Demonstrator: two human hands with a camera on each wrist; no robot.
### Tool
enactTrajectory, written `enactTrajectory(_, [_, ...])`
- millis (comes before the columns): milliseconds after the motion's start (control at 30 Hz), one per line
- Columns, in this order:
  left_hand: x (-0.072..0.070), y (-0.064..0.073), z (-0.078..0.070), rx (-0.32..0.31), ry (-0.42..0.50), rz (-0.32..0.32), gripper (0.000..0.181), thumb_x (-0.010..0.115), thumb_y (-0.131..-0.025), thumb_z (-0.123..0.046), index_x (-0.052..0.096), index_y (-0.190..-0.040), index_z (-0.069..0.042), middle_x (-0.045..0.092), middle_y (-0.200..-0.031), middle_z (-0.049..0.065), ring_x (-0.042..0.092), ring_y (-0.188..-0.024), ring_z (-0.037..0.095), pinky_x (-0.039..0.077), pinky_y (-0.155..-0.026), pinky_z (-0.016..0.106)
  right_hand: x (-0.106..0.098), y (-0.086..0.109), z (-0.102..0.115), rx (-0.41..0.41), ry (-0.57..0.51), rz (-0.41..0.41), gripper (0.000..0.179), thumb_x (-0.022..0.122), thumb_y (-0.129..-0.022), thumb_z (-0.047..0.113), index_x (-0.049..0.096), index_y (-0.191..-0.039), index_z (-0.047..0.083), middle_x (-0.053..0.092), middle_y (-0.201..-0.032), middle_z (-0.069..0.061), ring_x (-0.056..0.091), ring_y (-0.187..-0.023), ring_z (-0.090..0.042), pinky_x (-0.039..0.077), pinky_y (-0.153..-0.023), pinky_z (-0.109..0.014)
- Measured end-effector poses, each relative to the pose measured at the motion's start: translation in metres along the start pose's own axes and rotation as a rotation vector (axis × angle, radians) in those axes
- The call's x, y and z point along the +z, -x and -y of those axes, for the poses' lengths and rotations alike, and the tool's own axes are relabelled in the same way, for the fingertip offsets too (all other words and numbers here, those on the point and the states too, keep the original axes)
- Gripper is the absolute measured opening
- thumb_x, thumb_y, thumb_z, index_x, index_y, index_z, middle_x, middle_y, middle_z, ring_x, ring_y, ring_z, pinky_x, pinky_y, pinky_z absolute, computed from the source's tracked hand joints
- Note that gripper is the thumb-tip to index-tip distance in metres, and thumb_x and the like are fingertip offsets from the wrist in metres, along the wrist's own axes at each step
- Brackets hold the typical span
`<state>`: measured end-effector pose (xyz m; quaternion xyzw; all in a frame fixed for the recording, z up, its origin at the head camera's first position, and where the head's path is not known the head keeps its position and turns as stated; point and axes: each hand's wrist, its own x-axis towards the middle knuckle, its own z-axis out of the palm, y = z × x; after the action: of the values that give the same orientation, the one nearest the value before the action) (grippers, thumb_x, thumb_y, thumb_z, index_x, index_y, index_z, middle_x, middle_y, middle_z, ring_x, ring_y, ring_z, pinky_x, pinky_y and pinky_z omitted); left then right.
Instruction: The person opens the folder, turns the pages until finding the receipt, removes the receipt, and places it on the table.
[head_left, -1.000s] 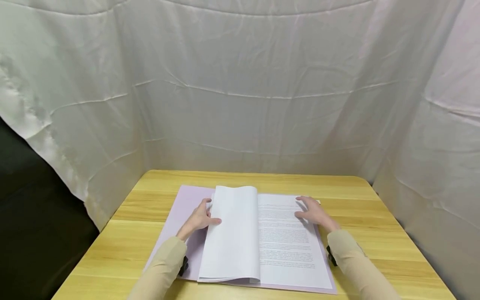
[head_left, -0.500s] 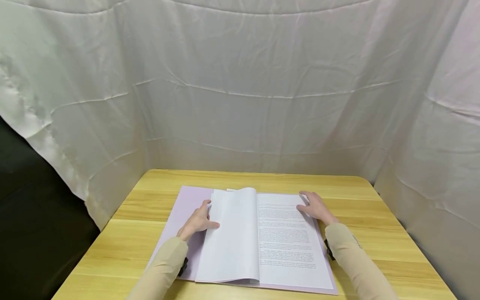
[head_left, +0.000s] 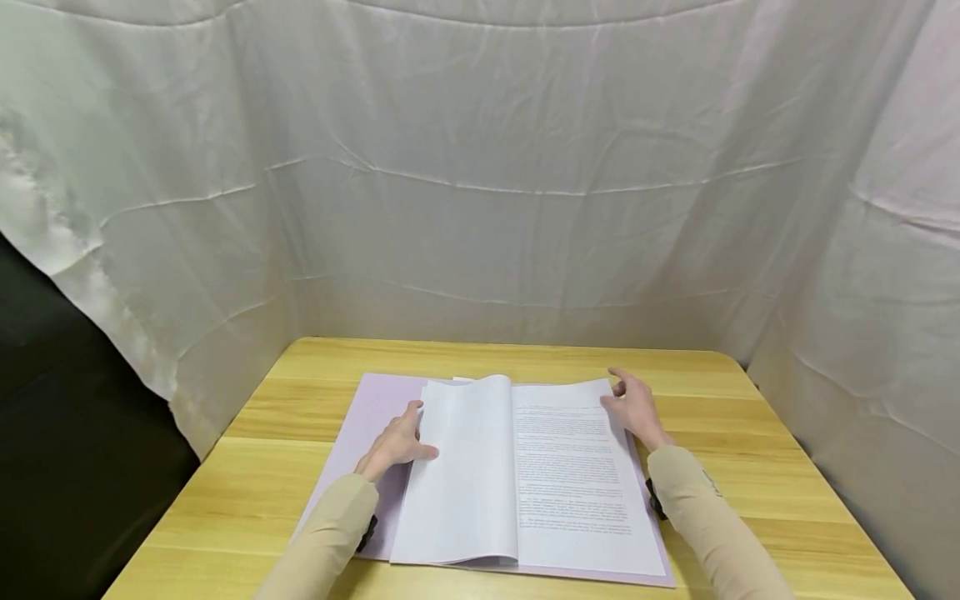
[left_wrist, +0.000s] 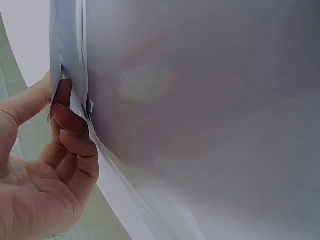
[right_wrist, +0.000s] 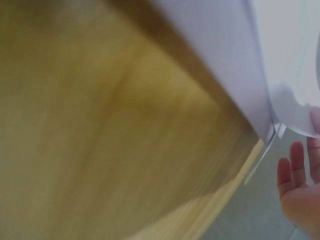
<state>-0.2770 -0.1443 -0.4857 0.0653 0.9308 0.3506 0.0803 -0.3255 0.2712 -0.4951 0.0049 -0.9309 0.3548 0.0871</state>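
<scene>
A pale purple folder (head_left: 381, 398) lies open with white sheets inside. Turned sheets (head_left: 467, 475), blank side up, curl over its left half. My left hand (head_left: 396, 442) pinches their left edge; in the left wrist view, the thumb of that hand (left_wrist: 60, 170) is on one side of the paper and its fingers are on the other. The right half shows a printed page (head_left: 573, 475). Its upper right corner is raised, and my right hand (head_left: 635, 407) pinches it. The right wrist view catches the same page (right_wrist: 292, 55) bending at the fingers, partly cut off by the frame.
The folder rests on a wooden table (head_left: 750, 467) with rounded far corners. Grey-white curtains (head_left: 480, 208) hang behind and at both sides. A dark area (head_left: 67, 433) shows at the far left. A paper edge (head_left: 461, 379) sticks out behind the turned sheets.
My right hand has moved up to the page's top right corner and taken hold of it; that corner has lifted. The left hand stays at the turned sheets, which have shifted slightly.
</scene>
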Motion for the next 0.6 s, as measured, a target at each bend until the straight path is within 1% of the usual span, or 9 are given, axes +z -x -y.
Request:
enactTrajectory(67, [0.0007,0.0005,-0.0005,-0.001,0.002,0.001,0.096,0.086,-0.076,-0.011,0.029,-0.152,0.006,0.06,-0.083,0.012,0.055,-0.07,0.02,0.047,-0.061,0.03,-0.0001,0.0003,0.0004,0.002,0.003,-0.023,0.048,0.065,-0.092,0.005,0.054,-0.136,-0.009,0.06,-0.096,-0.021,0.052,-0.085,-0.028,0.041,-0.071,-0.031])
enactTrajectory(133, [0.0014,0.0007,-0.0005,0.001,0.003,0.001,0.096,0.086,-0.077,-0.01,0.029,-0.152,0.007,0.06,-0.082,0.012,0.055,-0.069,0.02,0.047,-0.061,0.03,-0.0002,0.0008,0.001,0.005,0.017,-0.039,0.038,0.065,-0.093,0.007,0.061,-0.127,-0.01,0.06,-0.09,-0.019,0.051,-0.081,-0.026,0.037,-0.067,-0.028])
enactTrajectory(200, [0.0021,0.0007,0.0,0.0,0.002,0.003,0.096,0.086,-0.077,-0.01,0.028,-0.152,0.007,0.06,-0.083,0.012,0.055,-0.07,0.021,0.048,-0.062,0.03,-0.0002,0.0011,0.0011,0.012,0.029,-0.048,0.031,0.064,-0.095,0.009,0.065,-0.119,-0.009,0.061,-0.088,-0.018,0.051,-0.08,-0.026,0.036,-0.064,-0.027])
enactTrajectory(333, [0.0025,0.0008,0.0007,-0.004,-0.005,0.0,0.096,0.086,-0.077,-0.01,0.029,-0.152,0.007,0.06,-0.085,0.013,0.056,-0.072,0.022,0.05,-0.064,0.033,0.0006,0.0009,0.002,0.016,0.041,-0.06,0.023,0.063,-0.098,0.015,0.067,-0.107,-0.005,0.059,-0.083,-0.014,0.049,-0.077,-0.023,0.035,-0.064,-0.027])
enactTrajectory(433, [0.0017,0.0005,0.0004,-0.006,-0.004,-0.006,0.095,0.086,-0.077,-0.01,0.029,-0.151,0.006,0.061,-0.087,0.014,0.056,-0.076,0.023,0.053,-0.069,0.038,0.0003,0.0009,0.0036,0.012,0.03,-0.072,0.023,0.061,-0.1,0.019,0.065,-0.1,-0.004,0.057,-0.081,-0.013,0.048,-0.074,-0.022,0.035,-0.062,-0.026])
enactTrajectory(533, [0.0014,-0.0001,0.0004,-0.001,-0.003,-0.011,0.095,0.086,-0.077,-0.01,0.03,-0.151,0.006,0.061,-0.087,0.014,0.057,-0.08,0.025,0.054,-0.074,0.043,-0.0012,0.0012,0.0057,0.014,-0.005,-0.071,0.029,0.059,-0.102,0.024,0.063,-0.1,-0.004,0.063,-0.088,-0.019,0.055,-0.079,-0.025,0.04,-0.067,-0.028])
enactTrajectory(600, [0.0014,0.0003,0.0009,0.003,-0.005,-0.012,0.095,0.086,-0.077,-0.01,0.03,-0.151,0.007,0.062,-0.086,0.015,0.058,-0.081,0.026,0.055,-0.076,0.046,-0.0019,0.0021,0.0072,0.013,-0.037,-0.047,0.035,0.057,-0.103,0.028,0.062,-0.106,-0.006,0.067,-0.102,-0.027,0.062,-0.088,-0.032,0.048,-0.075,-0.034])
